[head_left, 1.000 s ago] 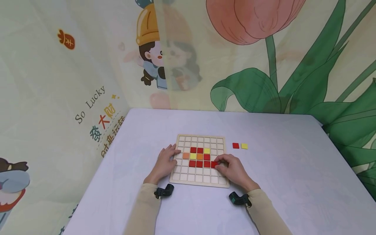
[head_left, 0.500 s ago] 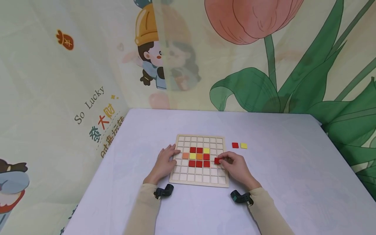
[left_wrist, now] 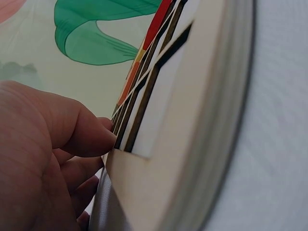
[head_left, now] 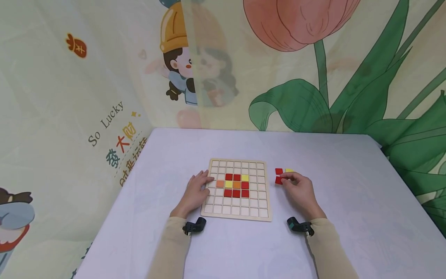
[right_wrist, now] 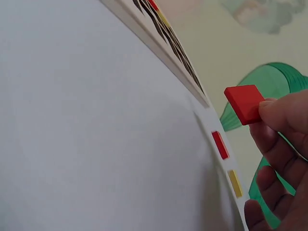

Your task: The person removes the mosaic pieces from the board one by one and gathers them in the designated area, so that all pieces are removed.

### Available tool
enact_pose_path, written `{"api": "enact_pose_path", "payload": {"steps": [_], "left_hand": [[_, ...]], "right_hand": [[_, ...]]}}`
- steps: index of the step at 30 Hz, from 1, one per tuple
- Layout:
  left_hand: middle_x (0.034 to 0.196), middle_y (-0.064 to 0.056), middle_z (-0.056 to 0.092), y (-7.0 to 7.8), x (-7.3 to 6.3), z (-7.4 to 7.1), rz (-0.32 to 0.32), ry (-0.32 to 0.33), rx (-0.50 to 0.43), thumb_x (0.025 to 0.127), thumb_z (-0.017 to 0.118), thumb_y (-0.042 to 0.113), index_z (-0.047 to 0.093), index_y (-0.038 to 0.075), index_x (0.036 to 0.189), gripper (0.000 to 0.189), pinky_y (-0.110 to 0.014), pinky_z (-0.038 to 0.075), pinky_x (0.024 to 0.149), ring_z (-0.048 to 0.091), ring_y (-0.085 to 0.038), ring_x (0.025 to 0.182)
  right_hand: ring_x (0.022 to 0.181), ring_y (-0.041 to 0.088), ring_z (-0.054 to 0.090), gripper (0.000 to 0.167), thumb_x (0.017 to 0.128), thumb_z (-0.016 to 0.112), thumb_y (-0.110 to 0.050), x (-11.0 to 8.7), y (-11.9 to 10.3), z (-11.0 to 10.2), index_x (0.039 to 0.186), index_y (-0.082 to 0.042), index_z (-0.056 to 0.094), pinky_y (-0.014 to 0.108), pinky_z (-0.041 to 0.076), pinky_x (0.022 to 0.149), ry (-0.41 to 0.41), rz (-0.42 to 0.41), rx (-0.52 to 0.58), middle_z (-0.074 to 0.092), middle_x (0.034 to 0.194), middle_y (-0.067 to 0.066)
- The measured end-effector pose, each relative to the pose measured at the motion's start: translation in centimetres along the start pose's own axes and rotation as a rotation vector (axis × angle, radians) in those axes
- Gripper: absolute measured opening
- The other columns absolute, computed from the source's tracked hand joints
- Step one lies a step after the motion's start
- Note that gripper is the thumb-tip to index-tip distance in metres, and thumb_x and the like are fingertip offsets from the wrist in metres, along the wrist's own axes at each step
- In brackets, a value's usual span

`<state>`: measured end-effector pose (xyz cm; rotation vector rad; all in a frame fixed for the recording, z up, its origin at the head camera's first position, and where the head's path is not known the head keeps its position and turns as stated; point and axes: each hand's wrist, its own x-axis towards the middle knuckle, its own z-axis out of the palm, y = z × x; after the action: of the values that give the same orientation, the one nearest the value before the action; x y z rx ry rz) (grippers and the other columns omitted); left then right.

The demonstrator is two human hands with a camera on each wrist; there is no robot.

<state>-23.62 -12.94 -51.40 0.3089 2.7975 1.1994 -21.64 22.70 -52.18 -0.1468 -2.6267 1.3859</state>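
A square wooden grid board [head_left: 263, 201] lies on the table, with red, yellow and orange square tiles in its middle cells. My left hand [head_left: 192, 193] rests along the board's left edge, its fingers fairly straight, and in the left wrist view the thumb [left_wrist: 89, 132] touches the frame near a bare cell. Right of the board, my right hand [head_left: 302, 195] pinches a red square tile [right_wrist: 244, 103] between thumb and fingers, above the table. Just beyond it lie another red tile [head_left: 279, 171] and a yellow tile [right_wrist: 235, 183], the yellow one partly covered by the hand in the head view.
A white cloth covers the table [head_left: 334, 162]. Behind it hangs a printed backdrop [head_left: 223, 108] with a tulip and cartoon figures. Dark wrist devices [head_left: 195, 226] are worn at both cuffs.
My right hand lifts the red tile out of its cell in the board's lower coloured row and carries it right, off the board, near the two loose tiles. The left hand stays put.
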Motion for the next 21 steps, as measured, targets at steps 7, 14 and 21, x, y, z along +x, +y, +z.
{"api": "enact_pose_path", "payload": {"steps": [7, 14, 21], "left_hand": [[0.156, -0.008, 0.035, -0.1, 0.1, 0.0, 0.005, -0.007, 0.013, 0.087, 0.052, 0.002, 0.061, 0.006, 0.13, 0.044, -0.042, 0.006, 0.123, 0.02, -0.024, 0.148], [0.156, -0.007, 0.035, 0.1, 0.1, 0.0, 0.004, -0.01, 0.009, 0.087, 0.052, 0.002, 0.061, 0.007, 0.13, 0.044, -0.04, 0.006, 0.123, 0.02, -0.022, 0.148], [0.155, -0.01, 0.036, 0.1, 0.2, 0.1, 0.008, 0.009, 0.005, 0.087, 0.053, 0.001, 0.062, 0.006, 0.128, 0.043, -0.043, 0.007, 0.123, 0.021, -0.025, 0.148]], "right_hand": [[0.105, 0.028, 0.051, 0.021, 0.096, 0.057, -0.016, 0.3, 1.2, -1.3, 0.109, -0.006, 0.07, 0.038, 0.046, 0.087, 0.06, 0.044, -0.015, 0.065, 0.115, 0.014], [0.104, 0.025, 0.052, 0.025, 0.098, 0.055, -0.02, 0.6, 1.5, -2.6, 0.112, -0.005, 0.069, 0.034, 0.045, 0.086, 0.105, 0.086, -0.003, 0.066, 0.114, 0.013], [0.107, 0.028, 0.055, 0.026, 0.098, 0.055, -0.019, 1.6, 2.0, -3.5, 0.114, -0.004, 0.069, 0.035, 0.047, 0.088, 0.109, 0.113, -0.029, 0.066, 0.116, 0.017]]}}
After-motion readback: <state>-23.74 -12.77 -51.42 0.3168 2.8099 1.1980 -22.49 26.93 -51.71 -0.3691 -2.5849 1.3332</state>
